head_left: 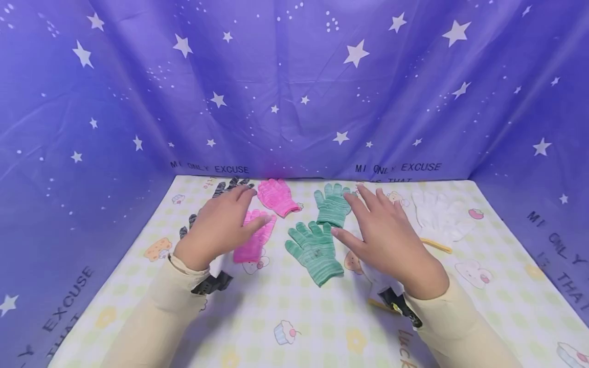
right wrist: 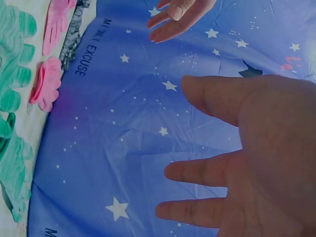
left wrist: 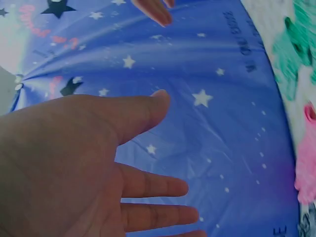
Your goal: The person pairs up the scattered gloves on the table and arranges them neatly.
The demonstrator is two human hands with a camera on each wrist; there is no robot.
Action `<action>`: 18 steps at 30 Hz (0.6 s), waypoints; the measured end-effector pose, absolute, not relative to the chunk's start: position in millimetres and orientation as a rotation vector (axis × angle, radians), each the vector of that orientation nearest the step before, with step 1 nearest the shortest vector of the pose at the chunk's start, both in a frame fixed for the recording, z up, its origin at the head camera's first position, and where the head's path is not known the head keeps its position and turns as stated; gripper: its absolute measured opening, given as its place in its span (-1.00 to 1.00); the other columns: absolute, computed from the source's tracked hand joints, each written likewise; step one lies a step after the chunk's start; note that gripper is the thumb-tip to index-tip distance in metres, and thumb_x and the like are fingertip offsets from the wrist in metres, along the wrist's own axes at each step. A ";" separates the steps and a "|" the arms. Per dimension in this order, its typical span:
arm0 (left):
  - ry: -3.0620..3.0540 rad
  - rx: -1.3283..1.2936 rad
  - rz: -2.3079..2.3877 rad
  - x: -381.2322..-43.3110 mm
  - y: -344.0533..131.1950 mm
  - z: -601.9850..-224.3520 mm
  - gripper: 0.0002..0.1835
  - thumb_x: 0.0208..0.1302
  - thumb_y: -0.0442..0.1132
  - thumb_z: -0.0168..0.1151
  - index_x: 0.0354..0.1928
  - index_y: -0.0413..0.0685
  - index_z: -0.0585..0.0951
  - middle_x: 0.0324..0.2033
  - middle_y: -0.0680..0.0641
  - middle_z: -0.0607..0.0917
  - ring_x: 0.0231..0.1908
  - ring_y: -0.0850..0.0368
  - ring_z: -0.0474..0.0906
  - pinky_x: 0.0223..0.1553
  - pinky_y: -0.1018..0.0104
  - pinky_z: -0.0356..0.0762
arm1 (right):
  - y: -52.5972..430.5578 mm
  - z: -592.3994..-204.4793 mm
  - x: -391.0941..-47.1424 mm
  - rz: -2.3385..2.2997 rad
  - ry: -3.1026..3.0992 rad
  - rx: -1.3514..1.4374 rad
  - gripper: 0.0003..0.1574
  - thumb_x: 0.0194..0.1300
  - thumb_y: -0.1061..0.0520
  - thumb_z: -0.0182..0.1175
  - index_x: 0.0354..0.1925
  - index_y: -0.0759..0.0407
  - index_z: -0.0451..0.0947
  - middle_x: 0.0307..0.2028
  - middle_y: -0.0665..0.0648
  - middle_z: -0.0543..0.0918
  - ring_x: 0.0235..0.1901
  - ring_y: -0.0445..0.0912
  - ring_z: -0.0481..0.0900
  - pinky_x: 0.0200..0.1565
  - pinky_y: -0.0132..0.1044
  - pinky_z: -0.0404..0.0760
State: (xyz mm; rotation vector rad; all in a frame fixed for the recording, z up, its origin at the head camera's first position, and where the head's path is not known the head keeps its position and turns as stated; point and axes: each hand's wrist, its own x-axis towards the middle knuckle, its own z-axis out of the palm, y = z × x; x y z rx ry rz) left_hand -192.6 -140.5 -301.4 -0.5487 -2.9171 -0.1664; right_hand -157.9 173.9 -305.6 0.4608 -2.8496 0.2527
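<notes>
My left hand (head_left: 223, 222) hovers palm down over the table's left side, fingers spread and holding nothing. It partly covers a pair of black-and-grey knit gloves (head_left: 221, 189). Right of it lie two pink gloves, one farther back (head_left: 276, 197) and one nearer (head_left: 250, 245) that the thumb overlaps in the head view. My right hand (head_left: 388, 235) is likewise spread and empty above the right side. Two green gloves lie by its thumb and index finger, one behind (head_left: 332, 204) and one in front (head_left: 317, 253). A white glove (head_left: 442, 214) with a yellow cuff lies to its right; another is mostly hidden beneath the hand.
A checked tablecloth (head_left: 257, 317) with cupcake and flower prints covers the table. Purple-blue star-printed curtains (head_left: 285, 76) stand along the back and both sides. Dark wrist straps (head_left: 211, 283) sit on both sleeves.
</notes>
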 end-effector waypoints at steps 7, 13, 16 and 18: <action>-2.905 -0.523 -0.155 -200.6 -157.0 -309.1 -0.21 0.23 0.36 -0.02 0.29 -0.08 0.36 0.26 -0.17 0.41 0.22 -0.17 0.39 0.11 -0.13 0.40 | 172.5 -308.6 -160.1 0.237 -2.751 0.527 -0.08 0.21 -0.41 0.09 0.36 0.05 0.23 0.39 0.25 0.20 0.35 0.34 0.12 0.22 0.36 0.10; -2.873 -0.505 -0.158 -204.6 -170.0 -320.9 -0.28 0.23 0.32 0.03 0.22 -0.07 0.43 0.18 -0.17 0.48 0.14 -0.16 0.46 0.02 -0.13 0.44 | 166.9 -316.0 -162.0 0.229 -2.700 0.604 -0.14 0.23 -0.36 0.09 0.32 0.07 0.29 0.36 0.27 0.25 0.32 0.27 0.21 0.27 0.23 0.15; -2.870 -0.489 -0.164 -205.1 -176.4 -325.1 -0.30 0.24 0.30 0.04 0.21 -0.07 0.44 0.17 -0.16 0.49 0.11 -0.17 0.48 -0.01 -0.13 0.46 | 165.6 -318.5 -162.1 0.220 -2.687 0.619 -0.16 0.24 -0.36 0.07 0.31 0.05 0.31 0.35 0.25 0.26 0.31 0.23 0.23 0.27 0.19 0.17; -2.868 -0.489 -0.162 -205.7 -180.4 -327.5 -0.32 0.25 0.28 0.05 0.20 -0.07 0.44 0.16 -0.16 0.50 0.09 -0.17 0.49 -0.04 -0.13 0.47 | 166.2 -319.0 -161.4 0.220 -2.681 0.619 -0.16 0.23 -0.37 0.07 0.31 0.05 0.31 0.36 0.24 0.26 0.32 0.22 0.23 0.27 0.18 0.17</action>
